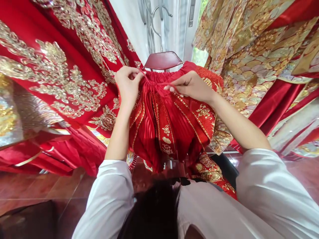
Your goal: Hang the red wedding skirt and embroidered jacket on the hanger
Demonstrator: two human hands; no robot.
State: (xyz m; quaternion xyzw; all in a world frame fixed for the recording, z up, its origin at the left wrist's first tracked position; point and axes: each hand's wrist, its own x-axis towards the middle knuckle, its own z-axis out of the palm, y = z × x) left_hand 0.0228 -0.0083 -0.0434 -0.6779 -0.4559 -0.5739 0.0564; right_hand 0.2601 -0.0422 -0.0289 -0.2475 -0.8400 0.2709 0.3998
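Observation:
A red pleated garment (152,122) with gold embroidery hangs on a dark red hanger (163,62) in front of me. Its neckline is gathered, and thin red drawstrings (159,83) run across the front of it. My left hand (128,79) pinches one string between thumb and forefinger at the left of the neckline. On the other side my right hand (191,85) grips the other string, fingers curled over the cloth. The strings cross near the middle, above the pleats; whether they are knotted there I cannot tell.
A red garment with gold beadwork (57,66) hangs close on the left. Gold scale-patterned garments (244,63) hang on the right. Behind the hanger's metal hook (156,25) is a pale door frame. Red patterned cloth (209,169) lies low, over a tiled floor (72,189).

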